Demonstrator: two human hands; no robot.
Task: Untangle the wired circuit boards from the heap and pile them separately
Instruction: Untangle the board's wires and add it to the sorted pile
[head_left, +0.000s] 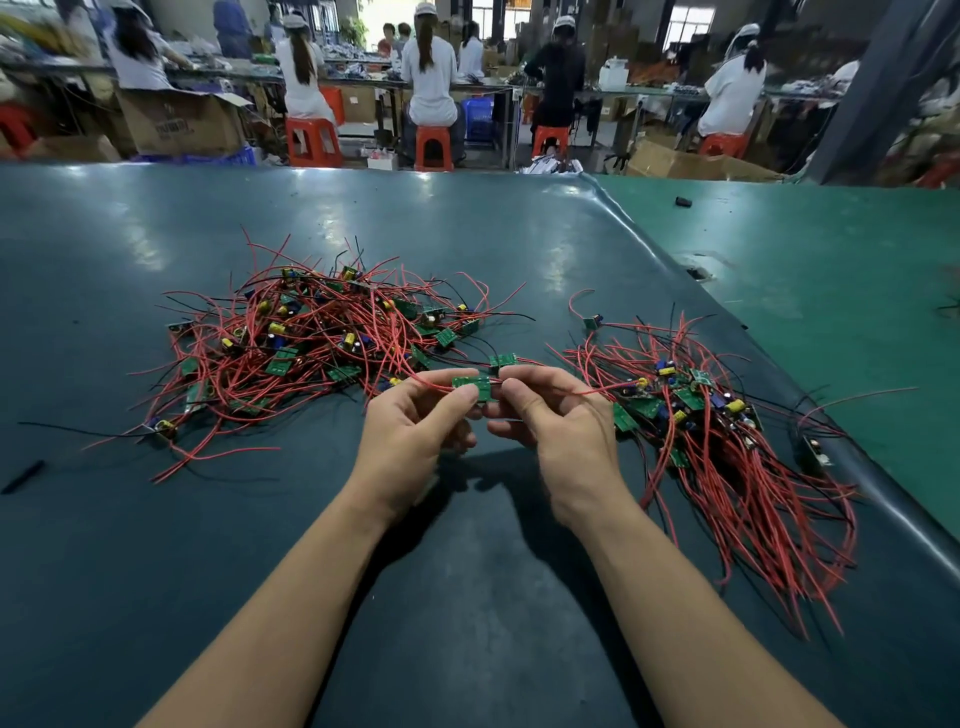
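Hands: left hand (415, 426) and right hand (550, 421) pinch one green circuit board (471, 387) between tangled heap (311, 338) and sorted pile (717, 431) | held raised, likely to free red wire (602, 391)

We have a single view, from a camera worn on the head, looking forward and down across the dark green table (156, 519). It sits close above our forearms, which enter from the bottom edge and meet at the left hand (415, 431) and right hand (561, 431) near the centre of the frame. The wide lens bends the table's far edge and takes in a row of seated workers (431, 78) well beyond it, backs to us.
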